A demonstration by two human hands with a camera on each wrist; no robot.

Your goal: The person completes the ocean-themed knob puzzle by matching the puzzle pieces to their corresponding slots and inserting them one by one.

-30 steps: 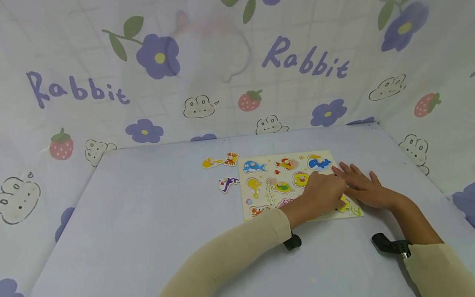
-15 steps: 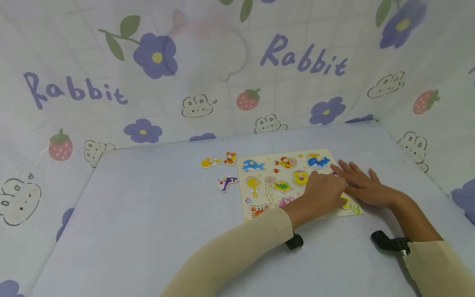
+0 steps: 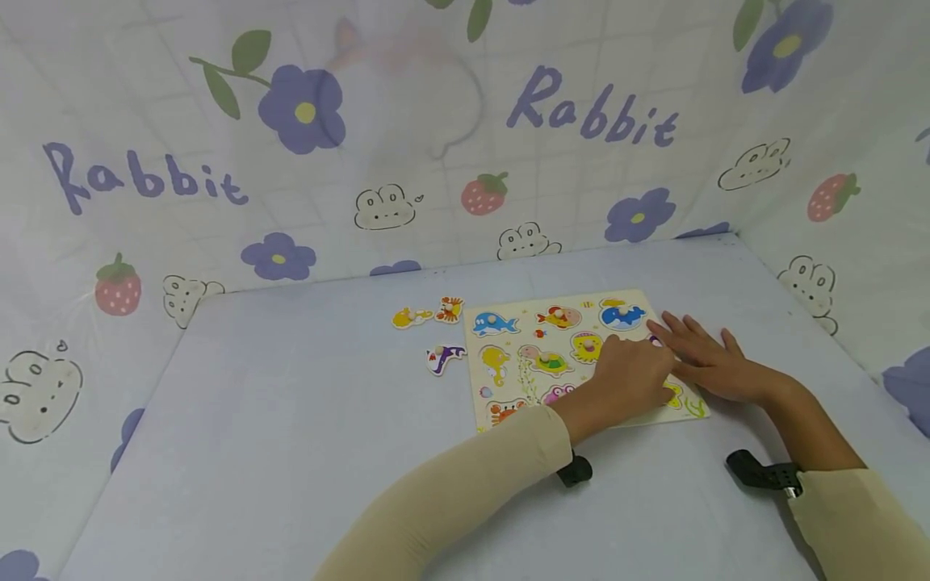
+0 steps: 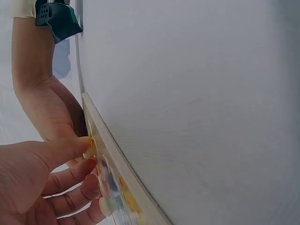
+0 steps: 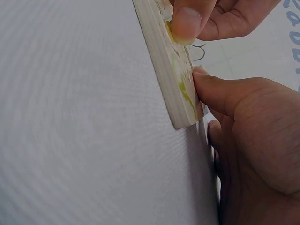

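A wooden knob puzzle board (image 3: 526, 312) with colourful sea animals lies flat on the table. My left hand (image 3: 634, 379) reaches across its lower right part, fingers bent. In the left wrist view its thumb and index finger pinch a small yellowish puzzle piece (image 4: 88, 152) at the board; the piece's shape is mostly hidden. My right hand (image 3: 719, 367) rests at the board's right edge with fingers extended. Its thumb (image 5: 213, 91) touches the board near the corner in the right wrist view. A turtle (image 3: 548, 362) and a blue whale (image 3: 621, 316) are visible on the board.
Left of the board lie three loose pieces: a yellow one (image 3: 412, 317), an orange crab-like one (image 3: 449, 309) and a purple-and-white one (image 3: 445, 360). A printed curtain (image 3: 429, 121) stands behind the table (image 3: 291, 420). Black wrist mounts (image 3: 759, 474) sit under the forearms.
The view has shifted very slightly. Both hands keep nearly the same places on the board, and the loose pieces stay where they were.
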